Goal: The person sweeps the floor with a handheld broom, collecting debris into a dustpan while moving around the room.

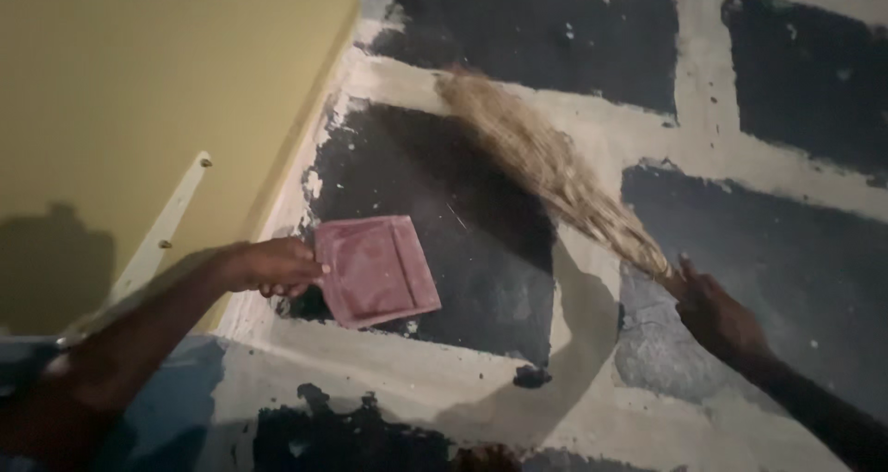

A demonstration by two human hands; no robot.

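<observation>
Here, in the head view, a flat pink plastic dustpan point(377, 270) is gripped at its near edge by the left hand point(276, 266), left of centre in the frame, and is laid on the patchy floor of black paint and bare grey cement point(481, 380). Just beside it, to the left, a yellow-green wall point(139, 74) is seen, with a pale metal strip point(162, 227) fixed to it. At the right of the frame, a loose bundle of straw-coloured broom bristles point(546, 162) is clasped at its base by the right hand point(717, 319); the tips are blurred and lie in the upper middle, well apart from the dustpan. The pan appears bare, though the light is too dim to be certain. Little dirt has therefore been gathered, it is judged; sweeping into the pan is not yet done.
</observation>
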